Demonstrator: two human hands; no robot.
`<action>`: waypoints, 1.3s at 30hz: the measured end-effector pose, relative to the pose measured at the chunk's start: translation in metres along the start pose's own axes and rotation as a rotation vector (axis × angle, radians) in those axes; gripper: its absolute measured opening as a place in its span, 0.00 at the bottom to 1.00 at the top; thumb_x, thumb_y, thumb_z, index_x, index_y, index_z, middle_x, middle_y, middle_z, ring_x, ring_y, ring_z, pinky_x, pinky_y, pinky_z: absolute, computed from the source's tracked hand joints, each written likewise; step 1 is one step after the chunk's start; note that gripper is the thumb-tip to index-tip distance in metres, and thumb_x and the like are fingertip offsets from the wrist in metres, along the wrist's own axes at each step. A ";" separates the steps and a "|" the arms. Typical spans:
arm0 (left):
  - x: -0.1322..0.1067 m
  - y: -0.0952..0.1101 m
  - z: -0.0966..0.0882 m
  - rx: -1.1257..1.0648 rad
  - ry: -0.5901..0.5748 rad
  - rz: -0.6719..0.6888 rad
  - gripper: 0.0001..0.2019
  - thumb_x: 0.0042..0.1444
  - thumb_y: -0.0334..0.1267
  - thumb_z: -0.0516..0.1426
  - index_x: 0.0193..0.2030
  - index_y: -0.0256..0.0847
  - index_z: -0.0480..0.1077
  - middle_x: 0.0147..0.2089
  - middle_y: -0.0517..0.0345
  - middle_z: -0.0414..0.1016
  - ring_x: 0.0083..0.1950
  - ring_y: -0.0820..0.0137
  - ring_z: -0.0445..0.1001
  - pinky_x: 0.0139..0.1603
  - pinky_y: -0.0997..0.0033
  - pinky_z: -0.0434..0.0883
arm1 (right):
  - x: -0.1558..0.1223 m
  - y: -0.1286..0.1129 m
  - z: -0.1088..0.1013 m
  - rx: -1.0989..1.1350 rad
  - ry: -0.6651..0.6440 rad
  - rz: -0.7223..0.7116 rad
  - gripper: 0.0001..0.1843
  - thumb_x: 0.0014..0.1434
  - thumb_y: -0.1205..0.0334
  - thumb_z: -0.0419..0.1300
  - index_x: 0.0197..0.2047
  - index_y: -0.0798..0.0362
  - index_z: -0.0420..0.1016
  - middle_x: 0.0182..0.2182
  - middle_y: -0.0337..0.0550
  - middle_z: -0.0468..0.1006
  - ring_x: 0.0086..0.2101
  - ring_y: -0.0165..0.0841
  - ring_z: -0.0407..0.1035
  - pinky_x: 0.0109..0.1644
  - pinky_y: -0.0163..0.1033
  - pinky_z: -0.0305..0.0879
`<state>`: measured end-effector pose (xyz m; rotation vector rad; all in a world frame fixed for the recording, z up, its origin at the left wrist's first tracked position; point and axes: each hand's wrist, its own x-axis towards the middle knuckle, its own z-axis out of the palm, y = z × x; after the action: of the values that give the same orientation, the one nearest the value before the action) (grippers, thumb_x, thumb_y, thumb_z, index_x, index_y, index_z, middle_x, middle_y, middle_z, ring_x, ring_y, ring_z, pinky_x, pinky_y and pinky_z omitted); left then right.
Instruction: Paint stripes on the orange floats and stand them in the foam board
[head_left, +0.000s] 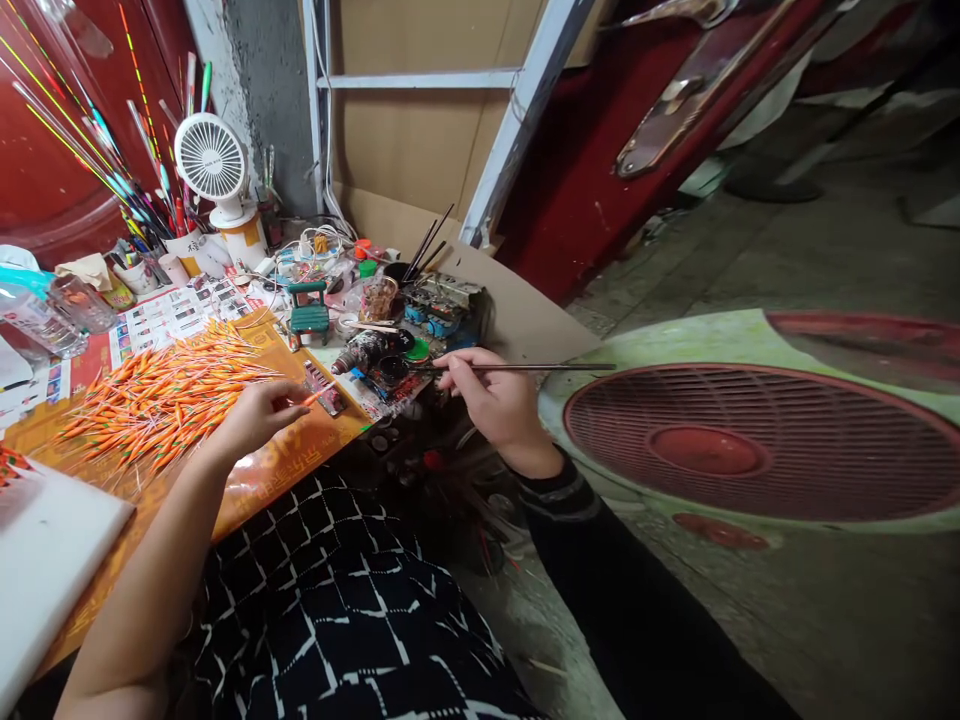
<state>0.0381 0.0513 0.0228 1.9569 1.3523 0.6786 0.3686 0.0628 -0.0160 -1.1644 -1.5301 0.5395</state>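
Note:
My left hand (259,412) is closed in a pinch on a small orange fishing float (315,396), above the front edge of the table. Left of that hand lies a big heap of similar orange floats (169,395) with thin pale stems. Between the fingers of my right hand (499,400) is a thin paintbrush (570,367), its dark handle pointing right. The brush's tip end reaches toward a small dark paint pot (391,369) at the table's right corner; whether it touches paint cannot be made out. A green paint cap (417,349) sits just behind the pot.
A white fan (211,160) stands at the back beside a cup of long coloured rods. A tiny green chair (308,312) stands mid-table. Several brushes (427,245) lean in a dark jar. White foam (56,565) lies front left; a large round-grilled appliance (750,440) is at right.

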 end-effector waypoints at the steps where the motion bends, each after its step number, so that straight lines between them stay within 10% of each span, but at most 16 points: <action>1: 0.007 0.001 -0.001 -0.106 -0.108 -0.013 0.11 0.58 0.46 0.62 0.38 0.39 0.77 0.29 0.59 0.73 0.27 0.75 0.64 0.29 0.74 0.60 | 0.000 0.002 0.002 0.045 0.006 0.029 0.18 0.68 0.48 0.56 0.40 0.52 0.81 0.26 0.40 0.78 0.25 0.30 0.71 0.30 0.35 0.68; 6: 0.027 -0.007 -0.002 -0.498 -0.420 -0.089 0.14 0.53 0.45 0.67 0.38 0.35 0.75 0.33 0.57 0.75 0.31 0.76 0.68 0.32 0.76 0.62 | 0.001 0.014 0.014 0.185 -0.010 0.115 0.23 0.66 0.41 0.58 0.42 0.53 0.82 0.27 0.41 0.79 0.23 0.28 0.68 0.27 0.33 0.66; 18: 0.020 -0.052 0.010 -0.575 -0.121 -0.297 0.15 0.52 0.44 0.68 0.35 0.39 0.68 0.26 0.63 0.71 0.21 0.80 0.63 0.22 0.77 0.55 | -0.001 0.014 0.005 0.205 0.125 0.190 0.20 0.64 0.44 0.62 0.39 0.53 0.83 0.25 0.41 0.79 0.23 0.27 0.67 0.27 0.32 0.65; 25: 0.022 -0.048 0.008 -0.454 0.083 -0.366 0.11 0.56 0.40 0.64 0.34 0.40 0.66 0.26 0.61 0.72 0.18 0.80 0.63 0.19 0.75 0.55 | -0.007 0.008 0.002 0.085 -0.078 0.075 0.18 0.66 0.47 0.60 0.43 0.52 0.82 0.32 0.43 0.82 0.29 0.30 0.73 0.35 0.36 0.72; 39: 0.016 -0.051 0.002 -0.637 -0.199 -0.257 0.18 0.49 0.49 0.68 0.30 0.36 0.72 0.22 0.64 0.67 0.20 0.81 0.57 0.22 0.76 0.48 | -0.038 0.011 0.010 0.261 0.142 0.049 0.15 0.68 0.51 0.59 0.42 0.51 0.82 0.28 0.41 0.78 0.28 0.31 0.71 0.31 0.35 0.69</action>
<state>0.0143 0.0788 -0.0162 1.2818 1.0678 0.6654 0.3607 0.0366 -0.0461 -1.0176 -1.2710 0.6546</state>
